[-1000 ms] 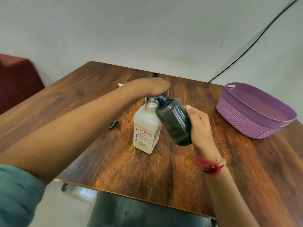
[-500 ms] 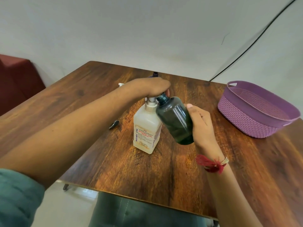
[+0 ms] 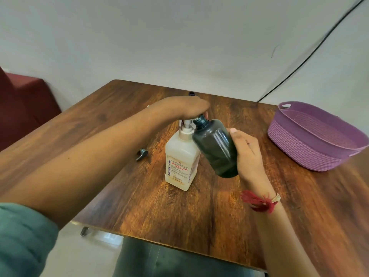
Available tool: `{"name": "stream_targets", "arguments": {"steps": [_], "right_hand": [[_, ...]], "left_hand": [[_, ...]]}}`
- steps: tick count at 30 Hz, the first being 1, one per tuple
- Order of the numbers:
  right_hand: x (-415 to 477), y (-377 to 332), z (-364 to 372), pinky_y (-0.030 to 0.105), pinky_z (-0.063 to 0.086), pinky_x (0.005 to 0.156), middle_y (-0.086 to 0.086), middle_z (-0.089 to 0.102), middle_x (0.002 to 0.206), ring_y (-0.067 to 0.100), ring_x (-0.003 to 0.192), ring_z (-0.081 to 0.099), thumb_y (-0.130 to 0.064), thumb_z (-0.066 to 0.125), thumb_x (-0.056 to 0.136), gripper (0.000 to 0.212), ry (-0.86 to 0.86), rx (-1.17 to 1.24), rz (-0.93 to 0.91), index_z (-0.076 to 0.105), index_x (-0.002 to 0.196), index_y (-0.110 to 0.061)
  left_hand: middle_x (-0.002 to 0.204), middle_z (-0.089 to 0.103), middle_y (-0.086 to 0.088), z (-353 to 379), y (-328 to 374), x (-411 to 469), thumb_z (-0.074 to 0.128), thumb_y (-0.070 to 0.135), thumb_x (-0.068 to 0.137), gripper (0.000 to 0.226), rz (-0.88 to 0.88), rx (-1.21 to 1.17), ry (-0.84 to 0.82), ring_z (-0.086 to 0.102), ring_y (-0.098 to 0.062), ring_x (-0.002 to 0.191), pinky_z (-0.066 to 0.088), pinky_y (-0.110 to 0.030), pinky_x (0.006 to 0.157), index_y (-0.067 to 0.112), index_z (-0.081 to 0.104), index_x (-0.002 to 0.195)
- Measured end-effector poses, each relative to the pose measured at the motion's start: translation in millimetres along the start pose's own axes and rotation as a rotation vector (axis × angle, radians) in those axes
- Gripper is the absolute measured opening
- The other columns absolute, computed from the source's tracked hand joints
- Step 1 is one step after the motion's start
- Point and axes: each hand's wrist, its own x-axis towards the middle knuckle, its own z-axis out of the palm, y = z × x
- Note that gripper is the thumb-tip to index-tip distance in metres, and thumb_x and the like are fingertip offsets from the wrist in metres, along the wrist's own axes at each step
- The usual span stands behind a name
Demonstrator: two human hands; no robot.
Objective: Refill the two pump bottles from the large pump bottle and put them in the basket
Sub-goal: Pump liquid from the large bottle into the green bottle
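Little has changed since half a second ago: the left hand stays on top of the large pump bottle and the right hand keeps the dark bottle tilted against it. Only the view has drifted a touch, so the basket sits slightly further right in the frame. The left hand lies over the pump head, its fingers dropping out of sight on the far side; whether they curl round the head cannot be told. The right hand's fingers and thumb wrap the dark bottle's lower body, holding it off the table with its open neck up under the pump spout. The large pump bottle stands upright near the middle of the table, well back from the near edge. The basket rests at the right, well apart from both bottles, with bare wood between. A small dark loose part lies just left of the large pump bottle. The table is dark, streaky wood grain. The large pump bottle is squarish milky plastic with a red-printed label, and the dark bottle is round, smoky and faintly ribbed. The basket is purple and oval, with a woven pattern and a cut-out handle.
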Motion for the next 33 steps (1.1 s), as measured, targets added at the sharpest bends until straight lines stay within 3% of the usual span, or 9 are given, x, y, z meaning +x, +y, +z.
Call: {"name": "stream_targets", "arguments": {"steps": [2,5,10,15,21,25,27,33], "right_hand": [[2,-2,0,0.009,0.039,0.053,-0.016,0.060,0.057,-0.004,0.053,0.053,-0.012,0.032,0.103,0.057,-0.013,0.013,-0.013,0.069,0.069,-0.038],[0,0,1,0.009,0.040,0.053,-0.016,0.061,0.057,-0.004,0.053,0.053,-0.015,0.032,0.103,0.056,-0.014,0.012,-0.008,0.069,0.069,-0.041],[-3,3,1,0.010,0.039,0.052,-0.016,0.060,0.057,-0.004,0.053,0.052,-0.014,0.032,0.103,0.058,-0.015,0.009,0.014,0.069,0.067,-0.041],[3,-2,1,0.008,0.039,0.052,-0.017,0.060,0.057,-0.004,0.053,0.052,-0.013,0.032,0.103,0.059,-0.013,0.017,-0.017,0.068,0.067,-0.042],[-2,7,2,0.011,0.038,0.051,-0.016,0.058,0.055,-0.003,0.052,0.050,-0.013,0.031,0.104,0.060,-0.028,0.028,0.019,0.067,0.064,-0.040],[1,2,0,0.011,0.040,0.053,-0.014,0.059,0.056,-0.002,0.053,0.052,-0.012,0.032,0.103,0.055,-0.010,0.027,0.013,0.066,0.066,-0.034],[5,0,-1,0.013,0.040,0.053,-0.013,0.058,0.057,-0.001,0.053,0.051,-0.014,0.033,0.103,0.054,-0.006,0.009,0.004,0.066,0.066,-0.035],[-1,7,0,0.013,0.040,0.053,-0.014,0.058,0.056,-0.002,0.053,0.050,-0.013,0.032,0.103,0.058,-0.010,0.023,0.031,0.068,0.065,-0.037]], "left_hand": [[0.104,0.053,-0.006,-2,0,1,0.033,0.013,0.100,0.020,0.013,-0.008,0.046,0.049,-0.014,0.082,0.038,-0.024,0.070,0.010,0.052,0.100],[0.108,0.059,-0.006,2,-3,2,0.029,0.020,0.100,0.034,-0.004,-0.100,0.036,0.051,-0.011,0.078,0.041,-0.021,0.066,0.006,0.060,0.106],[0.110,0.061,-0.010,5,-2,0,0.031,0.022,0.099,0.038,-0.063,-0.130,-0.001,0.053,-0.017,0.085,0.045,-0.031,0.082,0.008,0.064,0.109],[0.096,0.053,-0.003,-2,3,2,0.027,0.017,0.102,0.027,-0.032,-0.089,0.031,0.044,-0.006,0.071,0.036,-0.016,0.061,0.009,0.053,0.104],[0.110,0.062,-0.007,7,-7,3,0.029,0.020,0.100,0.040,-0.025,-0.141,0.022,0.053,-0.014,0.084,0.039,-0.019,0.074,0.006,0.065,0.110],[0.100,0.057,-0.005,0,1,2,0.029,0.018,0.101,0.033,-0.046,-0.095,-0.008,0.050,-0.014,0.080,0.041,-0.024,0.069,0.004,0.058,0.111],[0.107,0.055,-0.009,-4,2,4,0.031,0.015,0.101,0.025,-0.056,-0.110,0.034,0.048,-0.017,0.087,0.040,-0.024,0.073,0.005,0.052,0.109],[0.111,0.061,-0.010,5,-5,4,0.028,0.021,0.100,0.040,-0.047,-0.102,-0.001,0.052,-0.014,0.080,0.040,-0.018,0.071,0.006,0.063,0.113]]}}
